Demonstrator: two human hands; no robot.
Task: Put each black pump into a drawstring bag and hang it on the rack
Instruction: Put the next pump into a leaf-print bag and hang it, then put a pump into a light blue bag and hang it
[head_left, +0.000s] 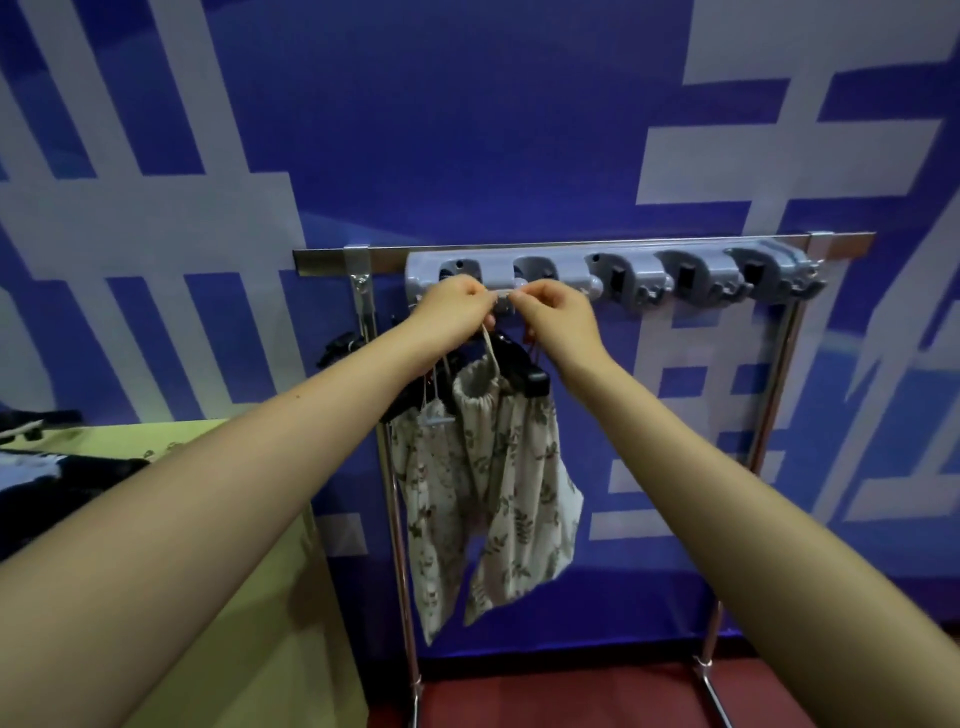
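Note:
A cream drawstring bag (519, 488) with a leaf print hangs below my hands, its neck gathered tight. A second bag of the same cloth (431, 519) hangs just left of it. My left hand (452, 312) and my right hand (556, 317) meet at a hook of the grey holder strip (613, 275) on the metal rack (779, 364). Both pinch the bag's cord (489, 348) at the hook. Black hangers (524, 369) show behind the bags. What is inside the bags is hidden.
A yellow-green table (218, 519) stands at the left with dark items (62, 467) on it. A blue and white banner (467, 130) covers the wall behind. The rack's legs stand on a red floor (571, 696). Several grey clamps to the right hold nothing.

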